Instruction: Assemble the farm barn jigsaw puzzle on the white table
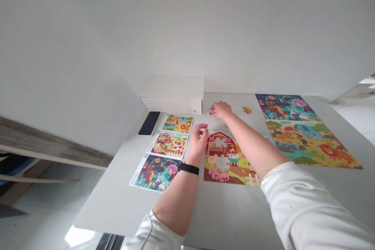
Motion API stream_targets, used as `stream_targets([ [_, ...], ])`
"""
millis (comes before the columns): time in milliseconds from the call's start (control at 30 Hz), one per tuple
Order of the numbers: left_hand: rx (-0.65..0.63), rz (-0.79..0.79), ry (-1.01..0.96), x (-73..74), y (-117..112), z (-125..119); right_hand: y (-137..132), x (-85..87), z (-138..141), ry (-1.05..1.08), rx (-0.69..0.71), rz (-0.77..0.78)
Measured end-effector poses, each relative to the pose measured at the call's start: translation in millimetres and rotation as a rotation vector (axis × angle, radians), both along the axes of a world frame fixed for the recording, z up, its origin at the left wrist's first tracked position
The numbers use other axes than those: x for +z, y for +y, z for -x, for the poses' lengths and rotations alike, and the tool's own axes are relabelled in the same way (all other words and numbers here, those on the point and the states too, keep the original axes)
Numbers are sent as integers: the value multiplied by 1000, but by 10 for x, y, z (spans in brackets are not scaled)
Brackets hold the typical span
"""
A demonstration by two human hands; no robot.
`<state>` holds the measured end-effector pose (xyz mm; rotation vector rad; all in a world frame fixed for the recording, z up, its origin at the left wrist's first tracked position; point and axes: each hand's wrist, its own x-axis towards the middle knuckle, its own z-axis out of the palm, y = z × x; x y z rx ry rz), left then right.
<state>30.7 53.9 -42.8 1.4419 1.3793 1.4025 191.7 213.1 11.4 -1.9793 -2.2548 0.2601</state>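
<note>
A farm jigsaw puzzle [217, 175] lies in front of me, with a red barn, a pink pig and a farmer on it. Grey table shows through gaps near the barn and beside the farmer. Beyond its top edge, my right hand [223, 110] has its fingertips closed on a small red-and-white puzzle piece [212, 110] at the table. My left hand [199, 137], with a black band on the wrist, hovers by the puzzle's upper left corner. Its fingers are loosely curled, thumb apart, and I make out nothing held. My right forearm covers the puzzle's right part.
A white box [172, 104] stands against the wall. Left of me lie a phone [149, 123] and a sheet of three small pictures [169, 144]. A loose yellowish piece [247, 109] sits beyond my right forearm. Two assembled puzzle pictures [310, 140] lie at the right.
</note>
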Motion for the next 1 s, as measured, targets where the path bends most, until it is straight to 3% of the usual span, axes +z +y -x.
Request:
stream_targets([
  [200, 17, -20, 3, 44, 11, -2, -378, 35, -293, 257, -60, -124],
  [333, 16, -40, 52, 113, 5, -12, -790, -7, -682, 602, -154, -181],
  [533, -35, -74, 155, 205, -46, -105, -1482, -35, -1093, 1176, -286, -94],
  [767, -172, -175, 261, 291, -246, -298, -1998, -126, -951, 1466, -288, -21],
  [1000, -332, -49, 43, 252, -359, -417, -2150, -267, -736, 1371, -154, -1],
])
